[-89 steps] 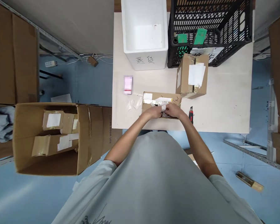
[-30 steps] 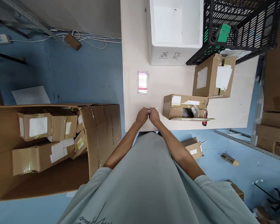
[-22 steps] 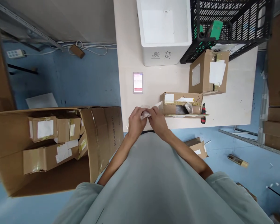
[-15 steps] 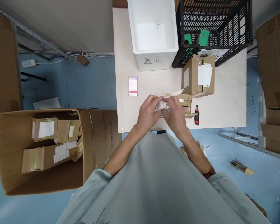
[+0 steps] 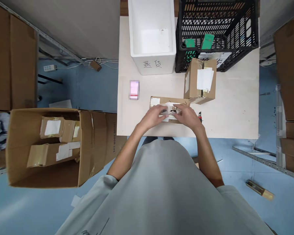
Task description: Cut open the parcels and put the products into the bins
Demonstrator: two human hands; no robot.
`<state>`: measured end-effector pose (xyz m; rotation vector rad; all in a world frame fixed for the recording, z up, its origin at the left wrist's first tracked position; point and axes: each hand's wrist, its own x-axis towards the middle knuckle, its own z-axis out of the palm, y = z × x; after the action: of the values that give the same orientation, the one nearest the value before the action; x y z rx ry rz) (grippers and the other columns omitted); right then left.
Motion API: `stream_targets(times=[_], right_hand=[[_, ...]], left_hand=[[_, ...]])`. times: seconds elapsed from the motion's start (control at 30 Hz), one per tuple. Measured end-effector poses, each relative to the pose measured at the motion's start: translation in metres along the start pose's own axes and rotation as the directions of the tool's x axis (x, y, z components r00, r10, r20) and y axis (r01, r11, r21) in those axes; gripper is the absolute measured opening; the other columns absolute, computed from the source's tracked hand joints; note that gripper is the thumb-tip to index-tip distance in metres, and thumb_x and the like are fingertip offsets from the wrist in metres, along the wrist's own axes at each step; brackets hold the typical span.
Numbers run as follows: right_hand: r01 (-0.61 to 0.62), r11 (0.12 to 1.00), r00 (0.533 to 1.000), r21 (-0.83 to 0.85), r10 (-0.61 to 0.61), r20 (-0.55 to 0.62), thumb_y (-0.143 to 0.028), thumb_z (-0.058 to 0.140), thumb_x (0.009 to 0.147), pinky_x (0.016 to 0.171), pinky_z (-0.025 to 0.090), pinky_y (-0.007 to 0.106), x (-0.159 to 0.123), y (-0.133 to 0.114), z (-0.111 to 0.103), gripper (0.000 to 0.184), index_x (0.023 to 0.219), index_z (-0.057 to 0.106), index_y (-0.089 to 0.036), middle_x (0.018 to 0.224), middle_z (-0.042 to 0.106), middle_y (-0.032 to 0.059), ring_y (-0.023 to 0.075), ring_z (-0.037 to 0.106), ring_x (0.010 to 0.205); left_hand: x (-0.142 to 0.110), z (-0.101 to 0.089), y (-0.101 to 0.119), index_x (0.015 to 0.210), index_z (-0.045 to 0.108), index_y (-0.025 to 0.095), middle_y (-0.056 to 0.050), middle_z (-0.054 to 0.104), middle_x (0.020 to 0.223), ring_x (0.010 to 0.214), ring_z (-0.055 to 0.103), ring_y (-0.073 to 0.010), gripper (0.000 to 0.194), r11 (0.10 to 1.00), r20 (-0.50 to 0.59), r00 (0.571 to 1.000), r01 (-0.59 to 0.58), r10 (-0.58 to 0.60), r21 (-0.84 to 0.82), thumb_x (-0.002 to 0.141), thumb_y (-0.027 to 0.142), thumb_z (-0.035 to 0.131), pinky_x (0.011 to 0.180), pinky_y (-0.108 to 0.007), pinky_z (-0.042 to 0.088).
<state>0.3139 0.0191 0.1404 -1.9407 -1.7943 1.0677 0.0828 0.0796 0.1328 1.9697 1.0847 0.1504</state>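
Note:
My left hand (image 5: 152,118) pinches one side of a crumpled white wrapping (image 5: 164,111), which looks like thin paper or plastic. The other side is gripped by my right hand (image 5: 188,117). Between them the wrapping is spread apart, and a small shiny, dark and gold-toned item (image 5: 173,108) shows inside; its kind is too small to make out. Both hands are over a flat, long cardboard box (image 5: 159,99) with a white label near the table's front edge. Just right of my right hand lies a red and black box cutter (image 5: 200,117), partly covered by the hand.
Behind stand a white bin (image 5: 153,63), a black plastic crate (image 5: 217,49) holding green items, and a taped carton (image 5: 203,81). A phone (image 5: 134,89) lies on the table (image 5: 237,104) at left. A large open carton (image 5: 44,179) with several parcels sits to the left.
My hands have moved apart, and the bunched white wrapping is now spread open, showing the small shiny item. The long box beneath is more visible. The view has shifted slightly.

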Motion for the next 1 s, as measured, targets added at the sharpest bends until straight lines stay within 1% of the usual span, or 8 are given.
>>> stream_targets(times=[0.13,0.27,0.4,0.47,0.57,0.7,0.87,1.0], right_hand=[[-0.021,0.992,0.983,0.124,0.043,-0.177,-0.045,0.074,0.103,0.107,0.063,0.05,-0.019,0.04,-0.014,0.057,0.156,0.069,-0.026,0.149,0.073,0.0134,0.0311,0.074,0.124],[-0.177,0.932,0.962,0.316,0.232,-0.145,-0.063,0.09,0.085,0.111,0.063,0.056,-0.029,0.097,0.003,0.095,0.166,0.059,-0.025,0.159,0.066,0.0192,0.0355,0.07,0.137],[-0.318,0.858,0.903,0.402,0.404,-0.147,-0.07,0.09,0.082,0.11,0.063,0.056,-0.03,0.122,0.035,0.1,0.162,0.061,-0.017,0.154,0.069,0.0255,0.0362,0.075,0.13],[-0.339,0.832,0.883,0.439,0.442,-0.158,-0.065,0.087,0.088,0.108,0.065,0.052,-0.027,0.118,0.048,0.091,0.158,0.063,-0.013,0.149,0.073,0.0265,0.0336,0.079,0.123],[-0.335,0.821,0.87,0.463,0.458,-0.182,-0.051,0.081,0.096,0.106,0.066,0.047,-0.025,0.101,0.061,0.074,0.156,0.063,-0.01,0.146,0.076,0.0254,0.03,0.082,0.117],[-0.338,0.831,0.83,0.442,0.485,-0.277,-0.044,0.076,0.101,0.107,0.066,0.047,-0.037,0.074,0.073,0.065,0.157,0.062,-0.013,0.142,0.079,0.0213,0.0291,0.084,0.117],[-0.319,0.849,0.776,0.422,0.489,-0.397,-0.041,0.069,0.103,0.108,0.065,0.049,-0.083,0.036,0.091,0.048,0.145,0.07,-0.018,0.14,0.081,0.0171,0.0293,0.084,0.116],[-0.343,0.832,0.659,0.436,0.544,-0.52,-0.046,0.068,0.102,0.109,0.064,0.052,-0.139,0.01,0.104,0.051,0.145,0.072,-0.02,0.142,0.08,0.0161,0.0323,0.084,0.116]], left_hand=[[-0.018,-0.013,-0.022,0.16,0.063,0.024,-0.014,0.064,0.163,0.149,0.062,-0.0325,0.062,0.98,-0.207,0.96,0.169,-0.188,-0.109,0.104,0.047,0.075,0.125,-0.046,0.052],[-0.037,-0.014,-0.058,0.175,0.043,0.023,-0.019,0.051,0.177,0.159,0.054,-0.0369,0.102,0.886,-0.103,0.905,0.372,-0.412,-0.278,0.09,0.057,0.089,0.127,-0.048,0.052],[-0.037,0.005,-0.084,0.174,0.042,0.016,-0.026,0.053,0.173,0.158,0.056,-0.0385,0.111,0.809,-0.057,0.866,0.439,-0.498,-0.391,0.086,0.061,0.093,0.126,-0.05,0.053],[-0.029,0.015,-0.09,0.169,0.048,0.013,-0.028,0.053,0.173,0.154,0.061,-0.0391,0.104,0.791,-0.066,0.857,0.438,-0.51,-0.427,0.087,0.059,0.092,0.123,-0.05,0.056],[-0.018,0.024,-0.094,0.161,0.058,0.012,-0.025,0.057,0.171,0.145,0.069,-0.0372,0.089,0.799,-0.068,0.888,0.373,-0.455,-0.471,0.089,0.054,0.089,0.119,-0.049,0.06],[-0.022,0.015,-0.097,0.153,0.067,0.014,-0.019,0.069,0.161,0.134,0.075,-0.0348,0.077,0.815,-0.066,0.921,0.306,-0.385,-0.493,0.088,0.049,0.089,0.115,-0.049,0.063],[-0.05,-0.011,-0.096,0.154,0.069,0.021,-0.013,0.073,0.156,0.133,0.076,-0.0359,0.073,0.873,-0.031,0.956,0.253,-0.291,-0.417,0.09,0.05,0.086,0.109,-0.048,0.066],[-0.056,-0.016,-0.081,0.156,0.068,0.022,-0.011,0.075,0.154,0.133,0.076,-0.0353,0.069,0.925,0.057,0.987,0.161,-0.15,-0.343,0.094,0.048,0.081,0.113,-0.048,0.063]])
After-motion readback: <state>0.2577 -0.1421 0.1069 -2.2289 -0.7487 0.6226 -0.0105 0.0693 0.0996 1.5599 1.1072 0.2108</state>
